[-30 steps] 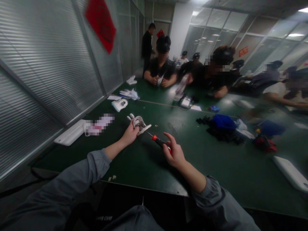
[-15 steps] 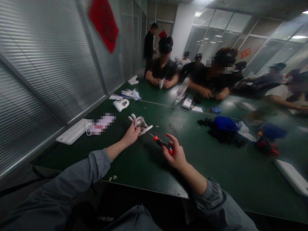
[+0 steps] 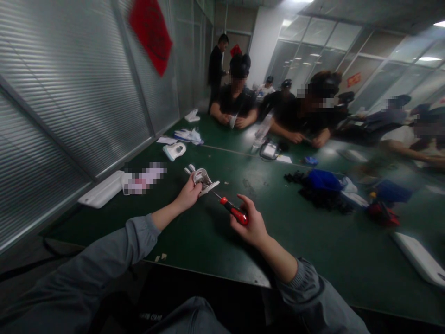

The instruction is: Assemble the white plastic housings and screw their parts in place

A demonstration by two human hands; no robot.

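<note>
Dim office, blinds down the left side of the frame, green table (image 3: 208, 241) across the middle. At centre, the left hand (image 3: 188, 194) grips a white plastic housing (image 3: 205, 179), hollow side showing; the right hand (image 3: 253, 225) has a red-and-black screwdriver (image 3: 233, 209) in a loose grip, forefinger lifted, tip at or just beside the housing's edge. My read: partway, tool work in hand, housing open; can't tell which screws are in or out, so what's left is unclear. White shell (image 3: 174, 151) upper left of centre, white case (image 3: 102, 190) at left, blue bin (image 3: 324, 180) and black pieces (image 3: 321, 199) at right; none block the hands.
</note>
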